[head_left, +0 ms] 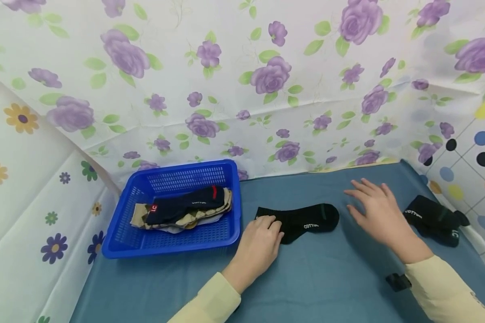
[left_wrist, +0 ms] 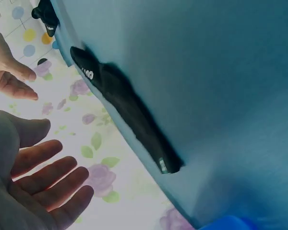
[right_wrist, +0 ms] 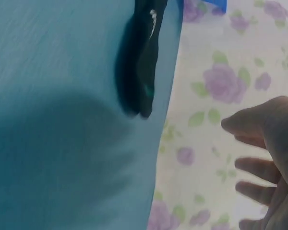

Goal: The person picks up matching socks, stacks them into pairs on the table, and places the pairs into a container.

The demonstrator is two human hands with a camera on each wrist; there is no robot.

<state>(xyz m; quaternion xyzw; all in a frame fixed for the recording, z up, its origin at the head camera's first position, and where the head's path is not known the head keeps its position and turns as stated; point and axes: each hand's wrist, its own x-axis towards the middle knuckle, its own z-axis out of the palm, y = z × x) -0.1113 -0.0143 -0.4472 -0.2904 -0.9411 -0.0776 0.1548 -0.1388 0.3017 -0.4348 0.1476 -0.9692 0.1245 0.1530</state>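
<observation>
A black sock (head_left: pixel 303 220) with white "COTTON" lettering and a green stripe lies flat in the middle of the blue table (head_left: pixel 315 282). My left hand (head_left: pixel 266 233) is open, its fingertips at the sock's left end; the left wrist view shows the fingers (left_wrist: pixel 53 182) straight and apart from the sock (left_wrist: pixel 129 115). My right hand (head_left: pixel 373 206) hovers open and flat just right of the sock, holding nothing. In the right wrist view the sock (right_wrist: pixel 144 52) lies ahead of the spread fingers (right_wrist: pixel 259 167).
A blue plastic basket (head_left: pixel 117 242) at the left holds several folded socks (head_left: pixel 186 208). Another black sock bundle (head_left: pixel 432 220) lies by the table's right edge. Floral sheets wall in the back and both sides.
</observation>
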